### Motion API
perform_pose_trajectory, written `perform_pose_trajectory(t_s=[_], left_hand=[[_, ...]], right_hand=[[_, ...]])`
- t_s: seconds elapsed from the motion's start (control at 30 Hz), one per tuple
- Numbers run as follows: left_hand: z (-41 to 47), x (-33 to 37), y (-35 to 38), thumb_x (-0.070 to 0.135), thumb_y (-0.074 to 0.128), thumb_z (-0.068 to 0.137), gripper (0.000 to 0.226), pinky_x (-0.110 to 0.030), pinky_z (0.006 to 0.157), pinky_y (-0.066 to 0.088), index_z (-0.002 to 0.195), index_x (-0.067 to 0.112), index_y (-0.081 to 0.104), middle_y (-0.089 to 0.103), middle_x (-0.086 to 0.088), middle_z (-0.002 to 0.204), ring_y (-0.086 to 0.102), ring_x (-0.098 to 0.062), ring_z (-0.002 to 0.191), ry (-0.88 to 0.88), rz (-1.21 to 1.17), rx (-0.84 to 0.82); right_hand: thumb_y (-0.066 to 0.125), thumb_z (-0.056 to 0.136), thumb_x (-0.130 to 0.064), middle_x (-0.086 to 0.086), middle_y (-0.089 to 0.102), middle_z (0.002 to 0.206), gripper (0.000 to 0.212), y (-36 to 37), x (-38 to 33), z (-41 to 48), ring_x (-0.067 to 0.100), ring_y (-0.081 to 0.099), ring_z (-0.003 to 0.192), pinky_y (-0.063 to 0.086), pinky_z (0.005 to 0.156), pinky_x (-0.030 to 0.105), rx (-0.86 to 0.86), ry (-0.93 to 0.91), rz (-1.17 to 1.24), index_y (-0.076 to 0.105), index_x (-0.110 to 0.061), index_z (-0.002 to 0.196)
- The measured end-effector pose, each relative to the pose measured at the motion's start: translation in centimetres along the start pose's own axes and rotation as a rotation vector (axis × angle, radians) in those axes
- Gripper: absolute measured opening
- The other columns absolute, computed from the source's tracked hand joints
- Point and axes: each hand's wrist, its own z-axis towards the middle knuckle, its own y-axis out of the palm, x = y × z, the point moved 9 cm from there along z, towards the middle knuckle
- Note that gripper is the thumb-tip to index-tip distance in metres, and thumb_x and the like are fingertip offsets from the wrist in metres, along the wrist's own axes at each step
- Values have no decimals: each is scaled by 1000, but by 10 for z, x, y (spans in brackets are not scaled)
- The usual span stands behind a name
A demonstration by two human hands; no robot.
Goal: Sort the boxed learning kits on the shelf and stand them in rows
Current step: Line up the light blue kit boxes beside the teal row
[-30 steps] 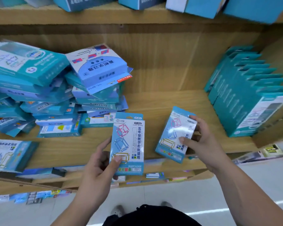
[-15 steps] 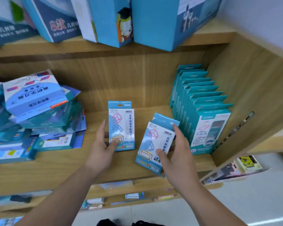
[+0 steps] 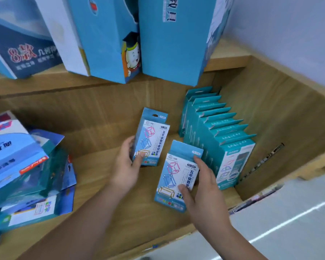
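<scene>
**Both grips full: one kit each, beside the standing row**

Your left grip (image 3: 126, 166) is wrapped round the left kit (image 3: 151, 139), with the thumb on the front and the fingers behind. Your right grip (image 3: 204, 192) holds the right kit (image 3: 176, 175) with the thumb low on the front and the fingers along its side. Holding them like this keeps the picture sides facing you, so you can check that the two kits match.

The shelf (image 3: 101, 194) is the biggest thing here. It has a bare strip of wood in the middle. I think you hold the kits there because a new row can start in that spot. The tall boxes (image 3: 167, 44) stand one level up, out of your way.

On the left is the messy pile (image 3: 26, 166), with kits lying flat and crooked on top of each other. They are not sorted yet.

On the right is the teal row (image 3: 223, 139). Its kits stand upright, one behind the other, close to the side wall (image 3: 270, 119), which likely helps them stay up.

The left kit is up straight, with its bottom on the wood or just above it; I cannot tell which. The right kit is tilted, just beside the front of the teal row.
</scene>
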Motion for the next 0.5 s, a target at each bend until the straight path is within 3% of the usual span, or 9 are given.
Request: perform_pose_trajectory(t_s=[0.13,0.2,0.33,0.43,0.5], left_hand=[[13,-3,11,11,61,97,49,-28,98,51,137,30,40,59,24,120,61,5,109,11,-46,4],[21,-6,12,14,63,95,47,-30,96,50,137,23,45,63,17,120,63,-4,108,24,42,31],[39,-9,16,24,72,86,42,-42,90,55,123,19,55,68,0,117,65,-19,104,41,142,59],[50,-3,26,22,77,84,36,-30,77,52,115,16,58,69,0,108,64,-12,89,22,173,24],[56,4,32,25,79,83,36,-30,73,51,110,16,59,69,2,102,64,-13,85,23,193,24]], right_hand=[[70,89,-34,-15,39,147,80,2,-1,3,12,50,125,51,96,39,36,58,-39,16,-46,147],[70,89,-34,-13,40,146,81,3,-1,3,15,51,124,51,95,40,50,81,-63,16,-44,148],[69,89,-35,-10,38,147,82,4,2,4,18,54,122,52,93,42,60,106,-86,14,-42,150],[69,90,-38,-14,37,146,83,5,2,5,13,56,119,57,90,42,45,114,-76,6,-52,143],[69,90,-38,-16,37,145,83,5,2,7,12,55,120,57,89,40,43,104,-58,4,-55,139]])
